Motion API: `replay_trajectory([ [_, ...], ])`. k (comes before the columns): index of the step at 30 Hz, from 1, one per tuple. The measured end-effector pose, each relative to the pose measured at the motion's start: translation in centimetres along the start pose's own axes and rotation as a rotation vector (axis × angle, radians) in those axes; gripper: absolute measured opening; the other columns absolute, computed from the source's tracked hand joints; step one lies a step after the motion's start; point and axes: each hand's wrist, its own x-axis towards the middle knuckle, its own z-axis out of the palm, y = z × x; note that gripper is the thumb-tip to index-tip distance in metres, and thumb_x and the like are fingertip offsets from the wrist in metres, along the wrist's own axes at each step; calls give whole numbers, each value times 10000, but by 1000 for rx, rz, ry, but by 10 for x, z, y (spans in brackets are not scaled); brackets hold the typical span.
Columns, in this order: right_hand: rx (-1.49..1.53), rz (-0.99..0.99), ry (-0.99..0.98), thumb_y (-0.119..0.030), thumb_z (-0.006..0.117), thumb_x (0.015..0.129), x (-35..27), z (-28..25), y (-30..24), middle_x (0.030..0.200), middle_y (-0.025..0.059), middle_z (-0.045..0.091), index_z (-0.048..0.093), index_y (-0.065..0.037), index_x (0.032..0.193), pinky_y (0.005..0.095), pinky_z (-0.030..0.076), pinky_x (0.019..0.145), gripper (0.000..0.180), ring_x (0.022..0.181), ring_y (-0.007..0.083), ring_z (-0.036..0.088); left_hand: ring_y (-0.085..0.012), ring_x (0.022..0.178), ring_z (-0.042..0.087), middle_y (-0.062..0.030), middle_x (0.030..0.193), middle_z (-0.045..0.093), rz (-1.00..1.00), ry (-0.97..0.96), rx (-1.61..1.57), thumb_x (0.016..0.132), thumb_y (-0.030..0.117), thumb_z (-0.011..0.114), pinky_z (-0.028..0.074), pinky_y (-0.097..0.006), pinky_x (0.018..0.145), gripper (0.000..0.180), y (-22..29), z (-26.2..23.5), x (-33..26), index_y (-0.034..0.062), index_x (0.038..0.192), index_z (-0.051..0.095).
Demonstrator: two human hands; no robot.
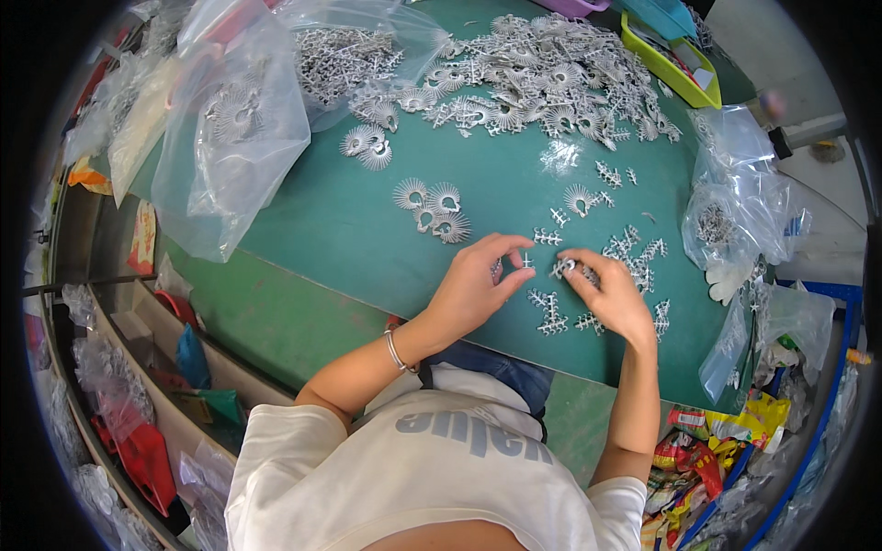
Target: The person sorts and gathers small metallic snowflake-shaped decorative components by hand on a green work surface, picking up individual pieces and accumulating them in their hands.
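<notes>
while hands [470, 277] [608, 292] sit close, pieces [559, 269] (grey) between

At the back of the green counter [340, 248], a silver metallic-piece heap [542, 73] lies between a clear plastic bag [248, 174] on the left and a lime rectangular plastic tray [658, 67] on the right. Before it lie four silver fan-shaped pieces [451, 227], left of silver branched pieces [636, 264].

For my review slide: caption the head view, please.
Left hand and right hand handle small silvery pieces over a green table, a larger heap beyond.
</notes>
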Motion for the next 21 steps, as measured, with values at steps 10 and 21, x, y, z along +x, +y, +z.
replay_trajectory([
  [10, -389, -79, 371, -164, 623, 797, 70, -5, 16, 1123, 81, 555, 614, -81, 1060, 433, 481, 707, 275, 759, 316, 620, -80, 533, 381, -15, 798, 548, 28, -3, 97, 775, -6, 652, 369, -234, 513, 301, 2, 0, 0, 43, 1068, 604],
  [21, 1716, -54, 118, -119, 506, 854, 38, -19, 46, 936, 164, 567, 462, -49, 839, 197, 393, 359, 85, 663, 191, 523, -166, 588, 477, -64, 938, 565, 134, 300, 473, 739, 24, 692, 424, -266, 551, 349, -6, -53, -8, 39, 1072, 589],
])
